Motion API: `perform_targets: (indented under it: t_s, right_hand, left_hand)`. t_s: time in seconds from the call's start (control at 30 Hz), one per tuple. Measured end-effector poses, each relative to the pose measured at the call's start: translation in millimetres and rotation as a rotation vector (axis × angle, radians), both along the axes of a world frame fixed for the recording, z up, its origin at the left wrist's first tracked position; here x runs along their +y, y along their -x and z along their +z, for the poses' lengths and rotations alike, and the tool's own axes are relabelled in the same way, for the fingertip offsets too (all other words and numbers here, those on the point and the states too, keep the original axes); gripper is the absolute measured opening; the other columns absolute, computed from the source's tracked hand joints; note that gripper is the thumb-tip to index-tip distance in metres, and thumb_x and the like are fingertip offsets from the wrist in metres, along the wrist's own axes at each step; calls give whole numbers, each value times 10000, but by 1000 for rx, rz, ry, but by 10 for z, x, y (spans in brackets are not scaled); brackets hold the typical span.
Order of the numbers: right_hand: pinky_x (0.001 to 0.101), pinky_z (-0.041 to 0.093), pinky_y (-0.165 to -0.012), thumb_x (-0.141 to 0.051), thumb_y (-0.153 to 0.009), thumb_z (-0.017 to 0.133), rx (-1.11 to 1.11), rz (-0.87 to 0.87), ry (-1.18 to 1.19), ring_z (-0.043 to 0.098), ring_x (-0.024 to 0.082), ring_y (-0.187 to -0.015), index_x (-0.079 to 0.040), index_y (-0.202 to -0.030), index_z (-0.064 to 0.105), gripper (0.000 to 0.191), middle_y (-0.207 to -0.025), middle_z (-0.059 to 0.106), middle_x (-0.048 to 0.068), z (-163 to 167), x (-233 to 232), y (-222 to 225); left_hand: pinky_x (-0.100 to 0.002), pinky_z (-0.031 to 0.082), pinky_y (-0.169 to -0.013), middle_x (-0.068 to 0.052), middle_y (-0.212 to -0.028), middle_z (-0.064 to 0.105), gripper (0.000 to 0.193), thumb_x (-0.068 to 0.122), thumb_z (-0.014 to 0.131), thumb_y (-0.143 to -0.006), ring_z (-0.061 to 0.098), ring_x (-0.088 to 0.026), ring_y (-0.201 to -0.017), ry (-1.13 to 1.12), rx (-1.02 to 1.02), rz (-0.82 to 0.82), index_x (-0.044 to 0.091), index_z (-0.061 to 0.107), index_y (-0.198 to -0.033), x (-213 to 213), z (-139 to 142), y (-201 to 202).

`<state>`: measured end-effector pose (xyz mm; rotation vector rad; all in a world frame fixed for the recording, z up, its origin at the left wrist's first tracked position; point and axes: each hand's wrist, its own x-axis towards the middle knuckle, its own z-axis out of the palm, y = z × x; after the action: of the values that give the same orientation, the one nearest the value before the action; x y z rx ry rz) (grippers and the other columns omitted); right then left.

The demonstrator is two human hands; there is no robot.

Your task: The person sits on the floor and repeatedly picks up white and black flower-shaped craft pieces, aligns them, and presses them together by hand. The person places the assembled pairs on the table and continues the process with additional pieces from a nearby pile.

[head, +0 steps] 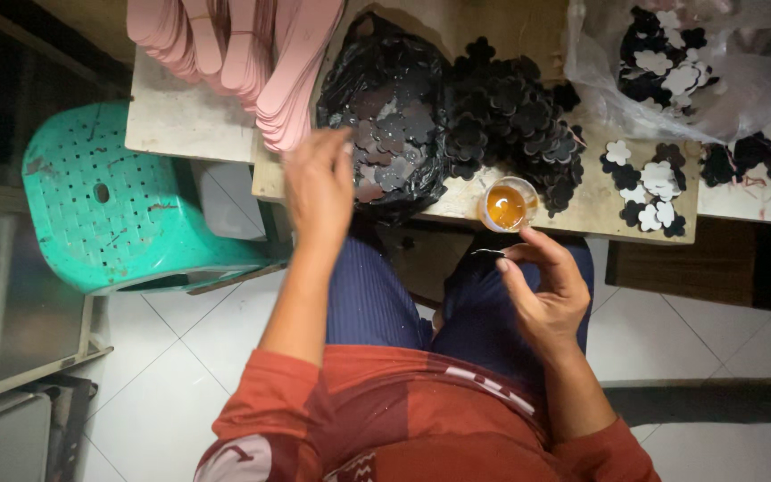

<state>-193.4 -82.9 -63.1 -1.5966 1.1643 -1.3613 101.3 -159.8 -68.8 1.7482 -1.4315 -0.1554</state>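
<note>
While the left hand (pixel 319 183) reaches forward over the edge of the work board (pixel 582 210), its fingers hang loosely apart and hold nothing that can be seen; the motion blurs them a little. Just in front of this hand, and touching its fingertips, lies the open black bag (pixel 385 116) with dark flower-shaped cutouts (pixel 384 152) inside, so the pieces lie straight ahead and slightly to the right. The right hand (pixel 542 290) stays lower, above the lap, with thumb and forefinger pinched together on a small dark piece (pixel 486 253), which is thin and points to the left. Near above this hand stands a small cup of amber glue (pixel 505 205). A larger heap of black flowers (pixel 510 120) lies beside the bag. The left hand is clearly the nearer to the bag.
</note>
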Motion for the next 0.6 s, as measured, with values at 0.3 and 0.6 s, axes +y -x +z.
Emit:
perform_targets:
  t_s: [0.3, 0.6]
  right_hand:
    - [275, 549, -974, 119, -904, 742, 55, 17, -27, 689, 147, -1021, 21, -1373, 591, 502, -1115, 699, 97, 31, -30, -64]
    - [275, 540, -994, 109, -903, 745, 43, 31, -39, 688, 140, -1027, 12, -1378, 592, 508, -1118, 701, 92, -1, -55, -88]
  left_hand:
    - [-485, 455, -955, -117, -1237, 621, 282, 234, 862, -772, 502, -390, -1166, -163, -166, 103, 122, 804, -1024, -105, 74, -202]
    - [-342, 573, -837, -52, -1031, 774, 113, 94, 715, -921, 745, -184, -924, -12, 335, 26, 63, 680, -1024, -95, 80, -131]
